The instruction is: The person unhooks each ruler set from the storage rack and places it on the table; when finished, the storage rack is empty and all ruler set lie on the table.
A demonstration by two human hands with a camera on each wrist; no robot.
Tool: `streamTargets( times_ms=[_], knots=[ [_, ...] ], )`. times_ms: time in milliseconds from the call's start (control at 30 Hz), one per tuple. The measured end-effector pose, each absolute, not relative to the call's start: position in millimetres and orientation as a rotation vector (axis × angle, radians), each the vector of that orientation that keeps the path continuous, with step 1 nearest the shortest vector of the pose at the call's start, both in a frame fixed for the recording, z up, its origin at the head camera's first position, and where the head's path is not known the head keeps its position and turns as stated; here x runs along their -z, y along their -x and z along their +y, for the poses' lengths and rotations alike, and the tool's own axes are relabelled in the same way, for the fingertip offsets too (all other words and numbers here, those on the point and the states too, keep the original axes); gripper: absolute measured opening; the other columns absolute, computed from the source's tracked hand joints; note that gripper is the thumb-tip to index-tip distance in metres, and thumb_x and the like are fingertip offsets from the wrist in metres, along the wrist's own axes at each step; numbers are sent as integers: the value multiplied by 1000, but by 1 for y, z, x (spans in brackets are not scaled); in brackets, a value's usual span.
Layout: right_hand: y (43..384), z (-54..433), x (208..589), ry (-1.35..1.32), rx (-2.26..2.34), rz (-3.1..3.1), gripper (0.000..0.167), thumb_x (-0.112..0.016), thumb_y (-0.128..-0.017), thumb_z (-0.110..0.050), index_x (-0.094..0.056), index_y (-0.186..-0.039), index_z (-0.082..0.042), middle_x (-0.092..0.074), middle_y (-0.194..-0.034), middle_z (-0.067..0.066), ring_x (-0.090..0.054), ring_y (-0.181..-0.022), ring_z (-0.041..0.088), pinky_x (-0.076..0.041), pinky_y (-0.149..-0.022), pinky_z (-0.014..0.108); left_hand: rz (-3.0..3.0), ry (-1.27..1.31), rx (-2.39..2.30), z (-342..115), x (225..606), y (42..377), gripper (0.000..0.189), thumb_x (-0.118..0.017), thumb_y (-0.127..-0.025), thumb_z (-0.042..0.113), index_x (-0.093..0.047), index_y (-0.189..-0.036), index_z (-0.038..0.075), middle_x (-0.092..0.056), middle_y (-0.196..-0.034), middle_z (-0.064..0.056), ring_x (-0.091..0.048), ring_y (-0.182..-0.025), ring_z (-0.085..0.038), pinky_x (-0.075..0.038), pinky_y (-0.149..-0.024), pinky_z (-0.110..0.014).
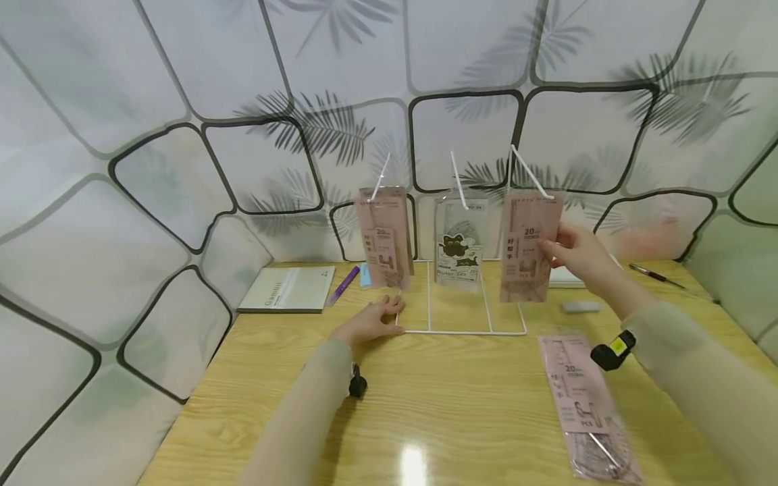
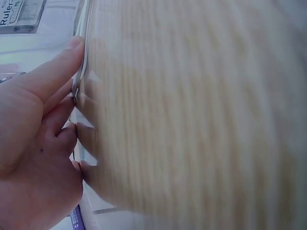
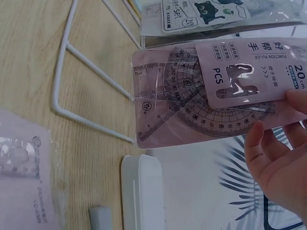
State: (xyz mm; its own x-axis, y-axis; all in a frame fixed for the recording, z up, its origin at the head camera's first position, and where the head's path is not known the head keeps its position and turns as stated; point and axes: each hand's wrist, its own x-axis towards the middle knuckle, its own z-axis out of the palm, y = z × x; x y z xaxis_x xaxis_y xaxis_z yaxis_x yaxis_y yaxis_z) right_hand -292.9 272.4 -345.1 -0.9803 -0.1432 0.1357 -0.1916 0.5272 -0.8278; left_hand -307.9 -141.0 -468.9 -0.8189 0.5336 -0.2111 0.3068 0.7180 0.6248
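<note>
A white wire display rack stands on the table with ruler-set packets on its hooks. My left hand holds the rack's front left base corner, its thumb and fingertips against the wire and tabletop. On the right hook hangs a pink ruler set packet; my right hand pinches its right edge between thumb and fingers. A protractor shows through the packet in the right wrist view. Clear cat-print ruler set packets hang in the middle, and pink packets hang on the left hook.
Another pink ruler set packet lies on the table at the right front. Beyond it are a grey eraser-like block, a white case and a black pen. A notebook and a purple marker lie at the left.
</note>
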Motion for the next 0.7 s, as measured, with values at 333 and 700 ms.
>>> streamTargets(
  times_ms=[333, 700],
  knots=[
    [258, 281, 341, -380, -1576, -2705, 40, -52, -104, -29, -48, -134, -4, -61, -96, -28, -58, -86, -2, -54, -70, 25, 2541, -644, -819, -142, 469, 309, 73, -66, -94, 39, -32, -155, 17, -15, -165, -3, 0, -155, -25, 3, -126, -47],
    [213, 305, 322, -527, -1590, -2575, 15, -50, -104, -11, -58, -114, -18, -62, -83, -9, -53, -70, 11, -45, -57, 27, 2529, -646, -838, -143, 469, 308, 72, -66, -95, 36, -31, -155, 16, -16, -165, -7, -3, -154, -29, 2, -126, -50]
  ],
)
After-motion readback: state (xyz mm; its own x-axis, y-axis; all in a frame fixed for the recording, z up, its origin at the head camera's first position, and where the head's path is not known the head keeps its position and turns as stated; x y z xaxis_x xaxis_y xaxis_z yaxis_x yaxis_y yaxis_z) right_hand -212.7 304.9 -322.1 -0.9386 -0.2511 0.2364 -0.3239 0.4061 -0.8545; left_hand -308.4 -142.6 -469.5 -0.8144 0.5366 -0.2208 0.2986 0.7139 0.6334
